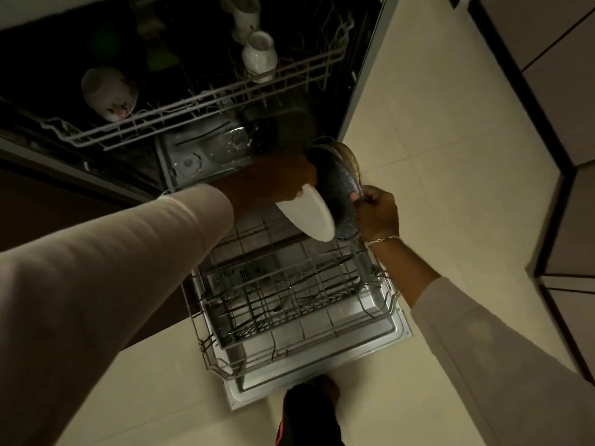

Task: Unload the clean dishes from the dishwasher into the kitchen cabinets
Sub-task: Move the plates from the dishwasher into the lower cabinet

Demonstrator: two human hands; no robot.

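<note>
— Three plates, is that confirmed?
— Two confirmed: a white plate (pixel 309 217) and a dark plate (pixel 338 188), held on edge above the lower rack (pixel 289 300). A third rim behind them is too dim to identify.
— Hands?
— The left hand (pixel 273 181) grips the white plate's top edge, fingertips hidden. The right hand (pixel 376 214) pinches the dark plate's rim. The upper rack (pixel 206 101) sits mostly in shadow.

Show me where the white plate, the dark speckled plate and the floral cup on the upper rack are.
white plate (pixel 309 217), head view, middle of its broad white face.
dark speckled plate (pixel 339 188), head view, on its patterned surface just behind the white one.
floral cup (pixel 109 91), head view, on its rounded pale side.
</note>
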